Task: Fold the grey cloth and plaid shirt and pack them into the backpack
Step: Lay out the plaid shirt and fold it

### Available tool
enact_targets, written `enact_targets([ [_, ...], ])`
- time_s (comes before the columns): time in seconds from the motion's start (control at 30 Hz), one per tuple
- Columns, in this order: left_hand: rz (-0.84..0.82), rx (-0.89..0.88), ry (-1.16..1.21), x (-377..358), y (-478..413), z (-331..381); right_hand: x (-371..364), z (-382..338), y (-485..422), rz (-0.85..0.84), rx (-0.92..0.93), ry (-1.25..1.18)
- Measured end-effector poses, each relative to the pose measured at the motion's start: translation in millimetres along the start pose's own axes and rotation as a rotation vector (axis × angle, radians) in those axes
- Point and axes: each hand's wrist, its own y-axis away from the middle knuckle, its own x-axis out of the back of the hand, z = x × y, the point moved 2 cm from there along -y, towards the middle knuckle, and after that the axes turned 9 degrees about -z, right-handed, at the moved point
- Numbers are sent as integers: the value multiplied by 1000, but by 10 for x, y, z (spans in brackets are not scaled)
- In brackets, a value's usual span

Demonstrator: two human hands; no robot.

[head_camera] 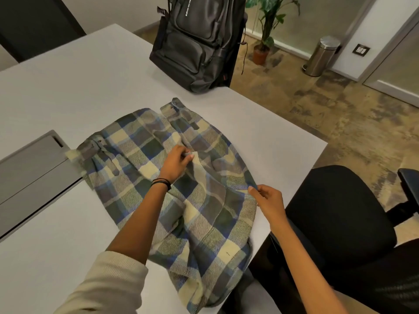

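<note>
The plaid shirt (140, 164), blue, green and cream, lies spread on the white table (68, 91), its lower part hanging over the near edge. My left hand (175, 163) pinches a fold of fabric near the shirt's middle. At the shirt's right edge, my right hand (268, 200) grips the cloth. The black backpack (195, 44) stands upright at the table's far edge, closed as far as I can see. No grey cloth is in view.
A grey cable hatch (34, 168) is set into the table at the left. A black office chair (340, 214) stands to the right of the table. On the floor beyond are a potted plant (263, 48) and a steel bin (322, 56).
</note>
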Motion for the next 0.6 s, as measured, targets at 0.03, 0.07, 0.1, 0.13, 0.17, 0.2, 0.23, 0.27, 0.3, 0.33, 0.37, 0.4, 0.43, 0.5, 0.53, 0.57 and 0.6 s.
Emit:
enact_targets([
  [0.03,-1,6,10,35,56,-49,-29,-27,40,-53,4,13],
  [0.07,3,10,16,70,115,-95,-58,-54,79,-104,1,25],
  [0.1,8,13,19,104,177,-150,-88,-78,119,-152,-7,24],
  [0.13,14,11,23,137,240,-202,-119,-98,154,-196,-15,14],
  [0.17,22,8,32,167,300,-243,-143,-107,181,-235,-22,5],
  [0.2,28,6,41,198,365,-284,-177,-110,207,-273,-29,3],
  [0.23,30,3,44,226,425,-318,-208,-103,230,-306,-39,0],
  [0.27,28,1,46,249,484,-353,-238,-97,256,-335,-55,-2],
  [0.3,24,-2,48,267,544,-384,-266,-86,277,-362,-78,-8],
  [0.33,19,-3,50,282,602,-412,-288,-71,291,-385,-99,-10],
  [0.37,13,0,54,295,667,-452,-307,-59,310,-406,-116,-7],
  [0.4,7,6,59,301,732,-491,-322,-50,330,-429,-129,4],
  [0.43,1,12,63,304,799,-535,-334,-32,347,-454,-142,22],
  [0.5,-17,23,60,293,915,-626,-359,11,369,-510,-173,67],
  [0.53,-27,29,57,282,969,-678,-374,40,377,-535,-195,89],
  [0.57,-35,40,59,268,1016,-735,-389,75,385,-556,-218,107],
  [0.6,-43,61,71,255,1060,-791,-411,108,392,-574,-235,126],
])
